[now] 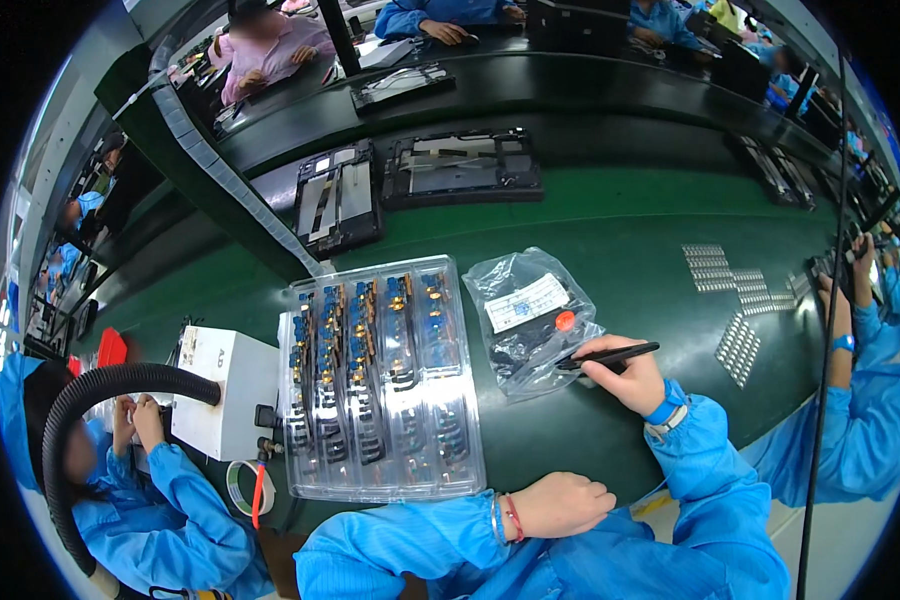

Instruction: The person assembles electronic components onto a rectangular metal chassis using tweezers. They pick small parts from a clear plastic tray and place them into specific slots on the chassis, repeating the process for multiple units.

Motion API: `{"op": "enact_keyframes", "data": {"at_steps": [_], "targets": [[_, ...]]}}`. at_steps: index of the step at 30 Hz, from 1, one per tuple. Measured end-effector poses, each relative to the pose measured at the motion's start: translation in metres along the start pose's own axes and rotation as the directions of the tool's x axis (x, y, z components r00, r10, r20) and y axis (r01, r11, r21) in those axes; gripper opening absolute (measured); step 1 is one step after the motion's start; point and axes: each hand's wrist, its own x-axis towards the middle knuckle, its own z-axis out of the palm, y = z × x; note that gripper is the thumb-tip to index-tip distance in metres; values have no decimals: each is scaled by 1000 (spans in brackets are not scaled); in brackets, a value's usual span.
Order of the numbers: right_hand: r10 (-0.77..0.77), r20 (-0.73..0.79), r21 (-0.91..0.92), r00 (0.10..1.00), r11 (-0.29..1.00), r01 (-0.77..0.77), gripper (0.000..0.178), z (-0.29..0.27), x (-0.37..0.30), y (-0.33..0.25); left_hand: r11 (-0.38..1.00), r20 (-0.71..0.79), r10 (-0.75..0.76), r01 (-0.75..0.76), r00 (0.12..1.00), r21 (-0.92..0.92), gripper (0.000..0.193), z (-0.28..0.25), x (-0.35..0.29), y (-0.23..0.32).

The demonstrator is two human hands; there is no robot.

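My right hand [632, 378] grips black tweezers [607, 356], long axis pointing left at the plastic bag [530, 315] touching their tips; my left hand [560, 503], fisted and empty, rests lower centre.

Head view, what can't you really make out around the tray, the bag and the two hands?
- Clear plastic bag: contents are a dark jumble behind glare.
- Clear tray: small blue and gold parts too tiny to identify.
- Left hand: closed fist, fingers curled under, palm hidden.
- Right hand: the black tweezers tips blur against the bag.
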Motion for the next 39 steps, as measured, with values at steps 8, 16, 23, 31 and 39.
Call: {"op": "enact_keyframes", "data": {"at_steps": [8,16,23,31,39], "targets": [[19,18,-6,1000,1000,-19,18,-1,0,-4,1000,11,1,-1,1000,-2,15,0,0,-1],[16,15,-26,1000,1000,-16,19,-1,0,-4,1000,19,-15,15,1000,11,15,-3,1,1],[-19,5,-46,1000,999,19,19,-1,0,-2,1000,-1,-8,8,1000,5,14,-1,0,0],[26,15,-19,1000,999,-26,18,-1,0,-5,1000,-2,-12,12,1000,14,14,-2,0,1],[-10,19,-36,1000,999,11,19,-1,0,-4,1000,-14,-2,2,1000,3,14,0,0,-1]]}}
